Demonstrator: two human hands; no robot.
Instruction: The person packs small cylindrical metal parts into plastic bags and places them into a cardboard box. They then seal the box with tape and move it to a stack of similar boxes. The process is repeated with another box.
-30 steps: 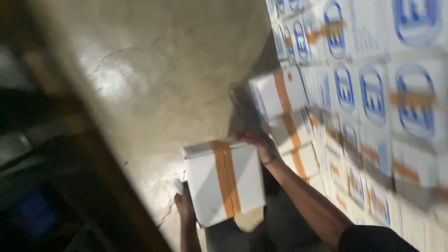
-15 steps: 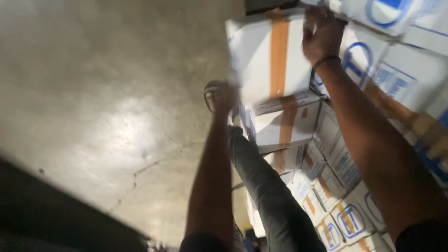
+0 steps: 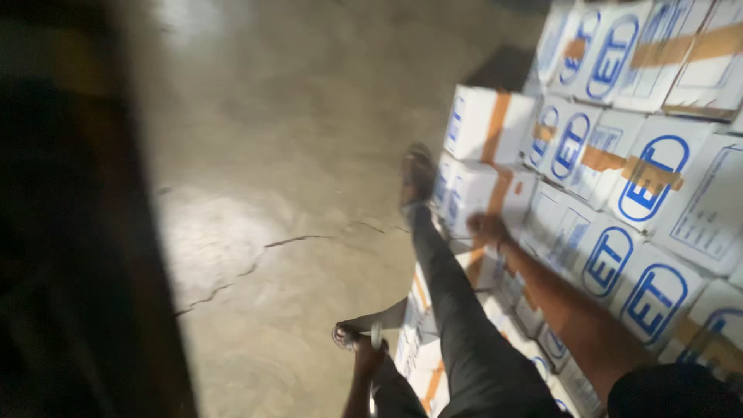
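Resting against the stacked boxes, the right hand point(image 3: 486, 227) lies on a white box with an orange tape strip point(image 3: 481, 193), low in the pile; motion blur hides its fingers, so whether they are spread or curled cannot be told, and it grips nothing that can be made out. That box sits directly under another taped white box point(image 3: 487, 124) at the near corner of the stack. Down at the bottom edge, the left hand point(image 3: 370, 358) hangs beside the person's leg, apart from the boxes, seemingly closed around something thin and pale, though what it is stays unclear. One dark trouser leg point(image 3: 457, 310) stretches forward, its sandalled foot point(image 3: 416, 176) planted against the stack's corner; the other foot point(image 3: 346, 336) stands on the floor. Behind and to the right, the wall of white boxes with blue oval marks point(image 3: 635, 178) climbs out of frame. Left of it all spreads cracked grey concrete floor point(image 3: 263, 201), and a dark blurred upright point(image 3: 70, 232) fills the left side.
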